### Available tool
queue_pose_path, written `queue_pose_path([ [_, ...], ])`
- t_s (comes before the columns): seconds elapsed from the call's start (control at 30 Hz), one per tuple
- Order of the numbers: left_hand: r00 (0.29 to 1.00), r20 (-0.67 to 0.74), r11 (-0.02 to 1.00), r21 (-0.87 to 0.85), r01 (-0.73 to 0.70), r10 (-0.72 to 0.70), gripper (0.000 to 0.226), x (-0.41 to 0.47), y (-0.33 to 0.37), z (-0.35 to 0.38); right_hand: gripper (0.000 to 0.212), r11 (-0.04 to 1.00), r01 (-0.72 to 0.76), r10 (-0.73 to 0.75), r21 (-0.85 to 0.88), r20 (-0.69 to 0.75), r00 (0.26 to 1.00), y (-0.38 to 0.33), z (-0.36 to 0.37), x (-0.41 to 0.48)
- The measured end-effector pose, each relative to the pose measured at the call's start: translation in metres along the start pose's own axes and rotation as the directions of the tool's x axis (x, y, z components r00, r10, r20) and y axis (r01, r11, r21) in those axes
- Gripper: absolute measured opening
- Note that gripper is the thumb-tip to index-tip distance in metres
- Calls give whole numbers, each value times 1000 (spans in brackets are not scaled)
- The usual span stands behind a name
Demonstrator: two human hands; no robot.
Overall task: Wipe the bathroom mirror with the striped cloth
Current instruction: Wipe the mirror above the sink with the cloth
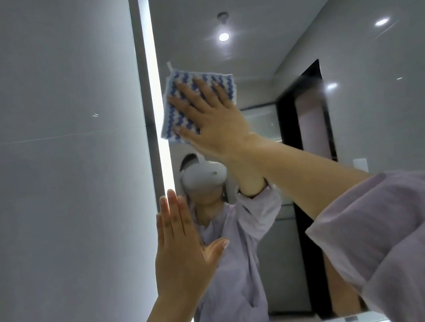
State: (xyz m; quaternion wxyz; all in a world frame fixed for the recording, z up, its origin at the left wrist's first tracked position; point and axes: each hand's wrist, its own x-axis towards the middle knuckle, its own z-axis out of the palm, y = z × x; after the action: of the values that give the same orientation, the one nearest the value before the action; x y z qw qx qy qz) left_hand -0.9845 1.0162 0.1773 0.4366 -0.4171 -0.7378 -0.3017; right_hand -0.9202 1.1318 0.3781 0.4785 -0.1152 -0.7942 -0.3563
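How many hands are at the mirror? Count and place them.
2. Right hand presses the blue-and-white striped cloth high on the lit-edged mirror; left hand flat lower, at its left edge.

Right hand [211,121] flat, pressing striped cloth [181,103] on mirror [343,137].

wall [49,161]: glossy grey tile, left of fingers [173,213] | ceiling spotlights [223,36]: lit, reflected above-right of fingers | doorway [308,115]: dark

Right of cloth: mirror [338,110] glass open, wide free sweep right and down.
Left limit: lit frame [154,86] just beside striped cloth [171,125], wall [54,188] beyond.
Lower left: left hand [181,257] flat at frame edge, possibly touching, blocks that strip.
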Motion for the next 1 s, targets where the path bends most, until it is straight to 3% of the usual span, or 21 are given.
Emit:
queue_pose_path([
  [0.2,1000,7,1000,-7,-1,1,112,0,-3,4,65,969,-234,236,82,-8,972,79,-10,-23],
  [0.47,1000,-13,1000,1,-20,20,109,0,-3,4,69,872,-478,478,102,26,878,161,-5,-86],
  [0.67,1000,-8,1000,-5,-18,17,109,0,-3,5,68,822,-561,564,102,0,826,178,4,-107],
  [0.83,1000,4,1000,11,-16,16,109,1,-4,6,67,724,-673,683,152,-20,730,174,9,-116],
  [1.0,1000,-1,1000,15,-15,15,111,1,-4,5,64,701,-694,701,164,22,713,170,3,-111],
])
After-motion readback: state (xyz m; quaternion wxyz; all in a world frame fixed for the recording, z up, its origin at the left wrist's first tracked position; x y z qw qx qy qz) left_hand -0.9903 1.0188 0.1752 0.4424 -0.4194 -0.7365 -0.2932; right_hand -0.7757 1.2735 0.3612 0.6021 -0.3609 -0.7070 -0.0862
